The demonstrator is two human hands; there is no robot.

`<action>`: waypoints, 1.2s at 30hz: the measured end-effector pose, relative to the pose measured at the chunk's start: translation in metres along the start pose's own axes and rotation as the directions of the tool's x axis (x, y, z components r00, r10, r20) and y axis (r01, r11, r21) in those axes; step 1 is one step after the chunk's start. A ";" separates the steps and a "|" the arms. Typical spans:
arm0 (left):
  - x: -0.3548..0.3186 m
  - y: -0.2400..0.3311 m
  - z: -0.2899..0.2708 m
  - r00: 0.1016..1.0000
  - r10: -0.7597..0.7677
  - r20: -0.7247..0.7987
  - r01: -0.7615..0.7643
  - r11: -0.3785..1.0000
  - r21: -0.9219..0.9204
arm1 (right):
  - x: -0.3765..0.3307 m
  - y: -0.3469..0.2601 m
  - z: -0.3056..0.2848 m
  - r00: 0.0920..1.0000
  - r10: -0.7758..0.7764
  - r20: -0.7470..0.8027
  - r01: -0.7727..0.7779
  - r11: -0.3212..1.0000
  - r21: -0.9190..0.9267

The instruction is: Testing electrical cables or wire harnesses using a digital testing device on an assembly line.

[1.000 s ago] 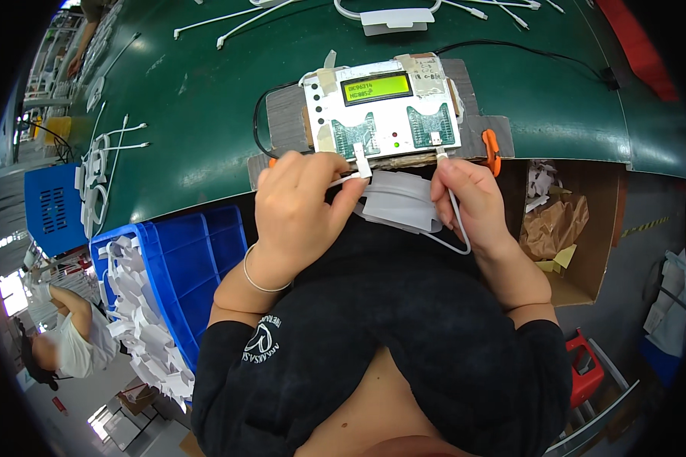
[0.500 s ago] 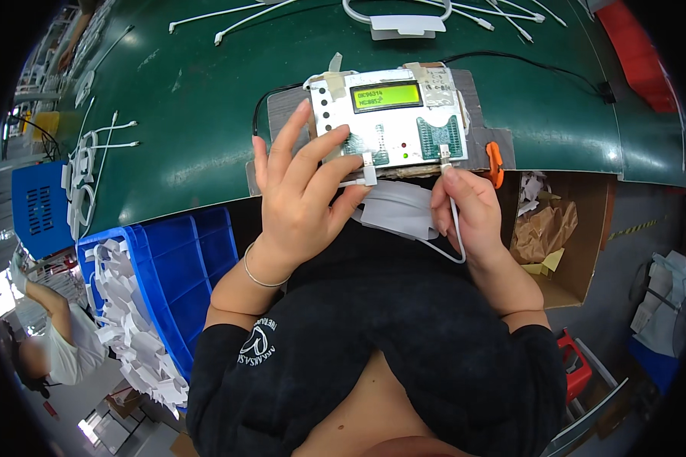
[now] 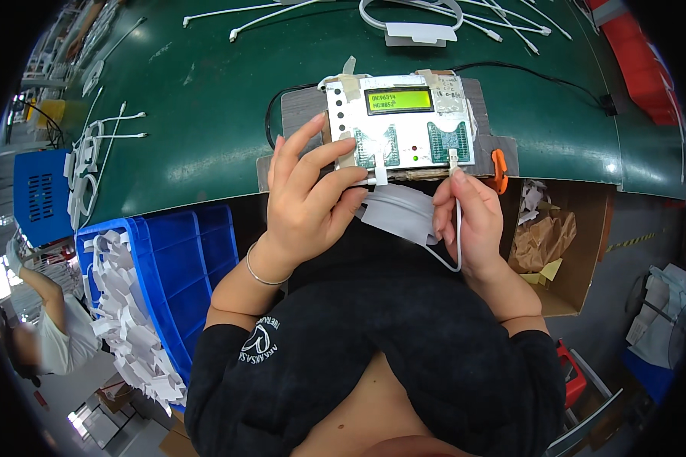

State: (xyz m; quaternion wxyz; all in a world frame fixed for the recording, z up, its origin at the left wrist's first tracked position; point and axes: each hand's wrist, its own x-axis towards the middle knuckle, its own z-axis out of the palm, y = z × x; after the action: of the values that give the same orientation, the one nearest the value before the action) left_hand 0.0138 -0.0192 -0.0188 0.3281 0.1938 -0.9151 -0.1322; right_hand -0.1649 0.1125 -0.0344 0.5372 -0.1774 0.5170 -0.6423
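Observation:
A white tester box with a lit yellow-green display sits on a grey board at the table's near edge. My left hand is at its left side, thumb and a finger closed on a white cable plug at the left green circuit board. The other fingers rest by the box's left edge. My right hand pinches the other plug of the cable at the right green board. A white cable loops below this hand, and a white paper wrap hangs between my hands.
Several white cables lie across the green table, with more bundled at left near a blue box. A blue crate of white paper scraps and a cardboard box flank me. An orange-handled tool lies beside the tester.
The view has shifted slightly, so the tester sits a little farther right. My left fingers have drawn back a little, uncovering more of the left circuit board. Both plugs stay at the boards.

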 end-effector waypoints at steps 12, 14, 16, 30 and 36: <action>-0.003 -0.002 0.017 0.984 0.086 -0.158 -0.080 0.996 0.043 | 0.010 0.003 -0.002 0.998 -0.033 0.060 0.031 0.999 0.041; -0.003 -0.003 0.019 0.978 0.092 -0.187 -0.083 0.995 0.053 | 0.013 0.003 -0.003 0.997 -0.044 0.064 0.044 0.999 0.008; -0.001 -0.004 0.017 0.968 0.119 -0.219 -0.115 0.993 0.034 | 0.016 0.000 -0.007 0.994 -0.038 0.100 0.039 0.999 -0.008; 0.011 0.016 -0.016 0.983 0.108 0.147 -0.119 0.990 0.072 | -0.005 0.005 -0.024 0.934 -0.159 0.321 0.307 0.817 -0.488; 0.018 0.026 -0.036 0.939 0.055 0.340 -0.096 0.990 0.105 | -0.017 -0.004 -0.043 0.894 -0.075 0.442 0.250 0.901 -0.354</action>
State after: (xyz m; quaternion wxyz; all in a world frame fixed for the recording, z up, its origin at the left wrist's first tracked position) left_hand 0.0173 -0.0081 0.0274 0.1596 0.1527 -0.9706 -0.0954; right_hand -0.1946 0.1469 -0.0430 0.5304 -0.4605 0.4935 -0.5128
